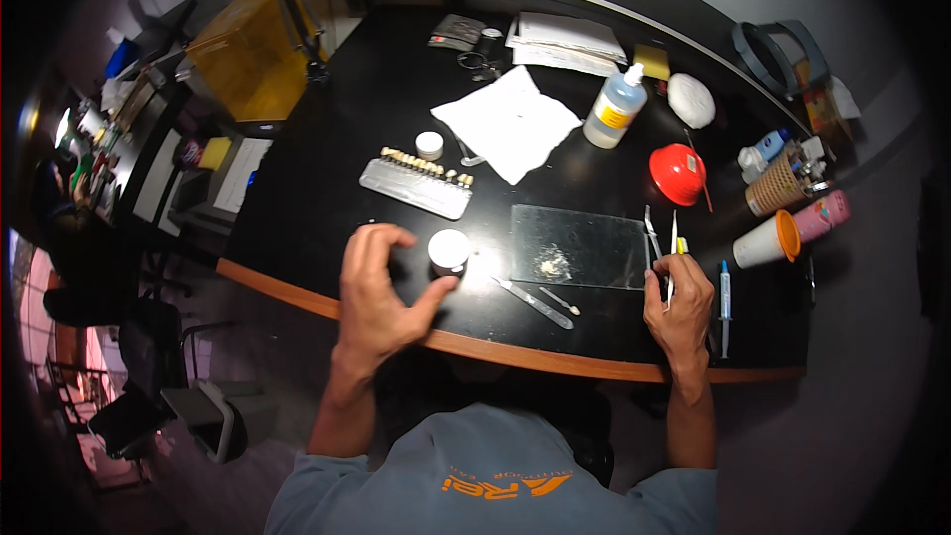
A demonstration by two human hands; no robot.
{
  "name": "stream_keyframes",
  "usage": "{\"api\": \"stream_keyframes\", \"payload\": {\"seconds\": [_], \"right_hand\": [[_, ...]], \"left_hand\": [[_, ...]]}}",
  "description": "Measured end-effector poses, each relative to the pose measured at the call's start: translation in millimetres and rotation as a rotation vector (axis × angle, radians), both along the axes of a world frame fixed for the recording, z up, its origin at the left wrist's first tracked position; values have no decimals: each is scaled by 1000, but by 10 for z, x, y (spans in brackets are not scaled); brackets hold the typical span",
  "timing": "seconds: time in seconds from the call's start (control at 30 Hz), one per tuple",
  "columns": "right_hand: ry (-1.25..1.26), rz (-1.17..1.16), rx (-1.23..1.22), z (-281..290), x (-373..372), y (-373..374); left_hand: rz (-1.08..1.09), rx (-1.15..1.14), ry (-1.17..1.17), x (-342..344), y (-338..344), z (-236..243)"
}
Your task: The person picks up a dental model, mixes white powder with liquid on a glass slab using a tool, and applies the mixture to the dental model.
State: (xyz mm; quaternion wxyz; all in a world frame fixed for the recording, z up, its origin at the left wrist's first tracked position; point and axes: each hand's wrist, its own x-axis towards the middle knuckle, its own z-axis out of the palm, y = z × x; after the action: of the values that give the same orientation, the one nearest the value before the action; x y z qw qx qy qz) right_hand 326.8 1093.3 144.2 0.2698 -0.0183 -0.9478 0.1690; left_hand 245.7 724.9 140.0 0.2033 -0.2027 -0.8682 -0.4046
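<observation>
My left hand (384, 302) is open around a small white-lidded jar (449, 250), thumb near its base. My right hand (679, 302) has its fingers closed on slim metal tweezers (675, 228) at the right edge of a glass slab (575, 233), beside another metal instrument (650, 228). White powder (553, 266) lies on the slab. Below it are a flat spatula (535, 302) and a small tooth-coloured tab (573, 308). A shade guide (416, 193) with a row of tooth tabs lies above the jar. A blue syringe (724, 302) is right of my right hand.
A white cloth (505, 124), squeeze bottle (614, 114), red bowl (677, 173), papers (565, 40) and several cups (768, 238) stand around the back and right. A yellow box (248, 50) is back left. A person (74, 198) works at the far-left desk; chairs (129, 386) stand left.
</observation>
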Motion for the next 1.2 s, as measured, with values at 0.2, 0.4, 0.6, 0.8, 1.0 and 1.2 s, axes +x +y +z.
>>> {"api": "stream_keyframes", "payload": {"seconds": [0.2, 0.4, 0.6, 0.8, 1.0, 1.2], "right_hand": [[-49, 450, -147, 313, -329, -582], [-93, 799, -155, 329, -696, -1205], [-68, 936, -120, 43, -886, -1539], [110, 968, 31, -39, -890, -1479], [187, 975, 87, -91, -908, -1550], [192, 987, 108, -112, -870, -1547]], "left_hand": [[-65, 6, -54, -108, 268, -216], [-119, 92, -104, -91, 203, -238], [-216, 19, -115, -85, 137, -354], [-231, 66, -126, -62, 154, -368], [-214, 45, -194, -17, 109, -315], [-217, 121, -140, -24, 175, -421]]}}
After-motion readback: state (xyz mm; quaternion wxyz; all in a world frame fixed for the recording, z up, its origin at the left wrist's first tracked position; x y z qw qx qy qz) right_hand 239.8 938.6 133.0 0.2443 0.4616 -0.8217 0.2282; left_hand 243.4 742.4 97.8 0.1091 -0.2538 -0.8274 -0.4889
